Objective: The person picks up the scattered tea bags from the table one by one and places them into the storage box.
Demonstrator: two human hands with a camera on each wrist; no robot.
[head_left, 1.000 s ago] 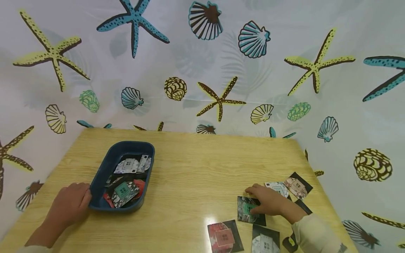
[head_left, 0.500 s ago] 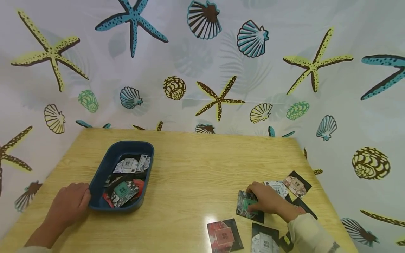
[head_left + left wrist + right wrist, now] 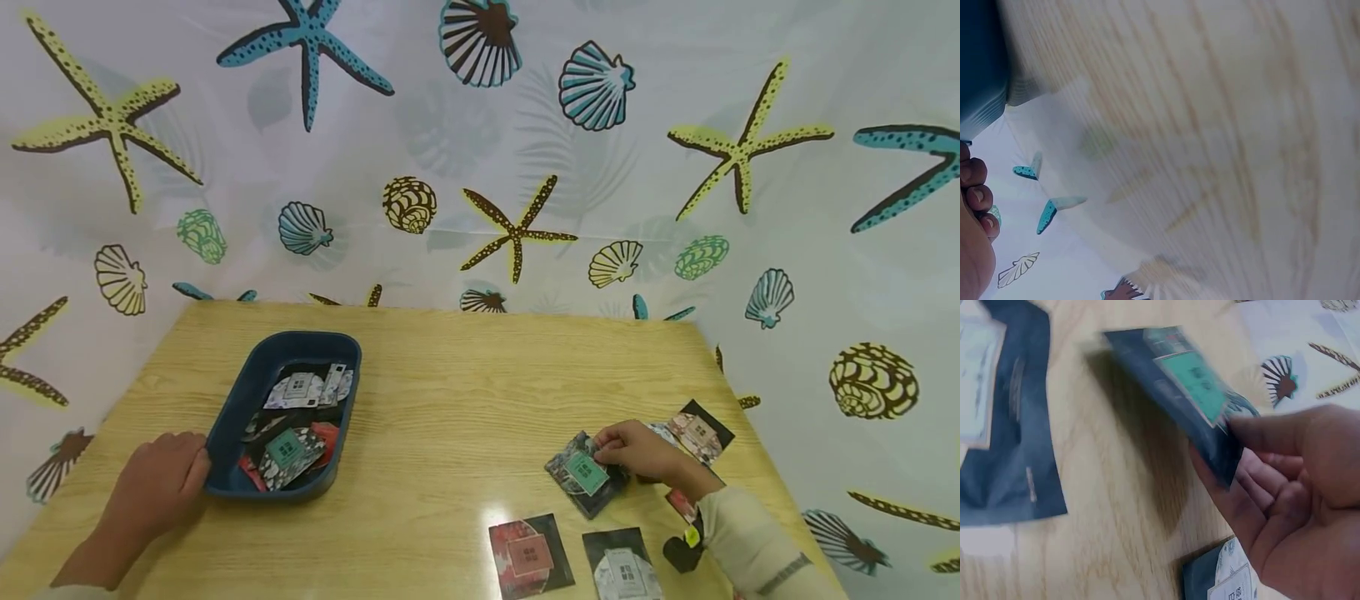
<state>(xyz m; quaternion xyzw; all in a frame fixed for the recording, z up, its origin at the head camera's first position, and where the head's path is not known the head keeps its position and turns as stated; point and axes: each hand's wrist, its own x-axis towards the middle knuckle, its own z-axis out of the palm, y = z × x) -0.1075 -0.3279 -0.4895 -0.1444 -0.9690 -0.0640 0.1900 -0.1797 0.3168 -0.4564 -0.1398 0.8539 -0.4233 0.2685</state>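
My right hand pinches a small flat sachet with a green label between thumb and fingers. The right wrist view shows this sachet tilted, its far end raised over the wood and casting a shadow. My left hand grips the near left corner of a dark blue bin, its fingers curled at the rim. Inside the bin lie several sachets, among them a green-labelled one and a white-labelled one. Only curled fingertips and a bin corner show in the left wrist view.
On the wooden table, a red sachet and a white-labelled sachet lie near the front. Behind the right hand are a pink sachet and others partly covered by the arm. A shell-patterned cloth hangs around the table.
My right hand has taken hold of the green-labelled sachet, turned it and shifted it slightly away from me. The left hand stays at the bin.
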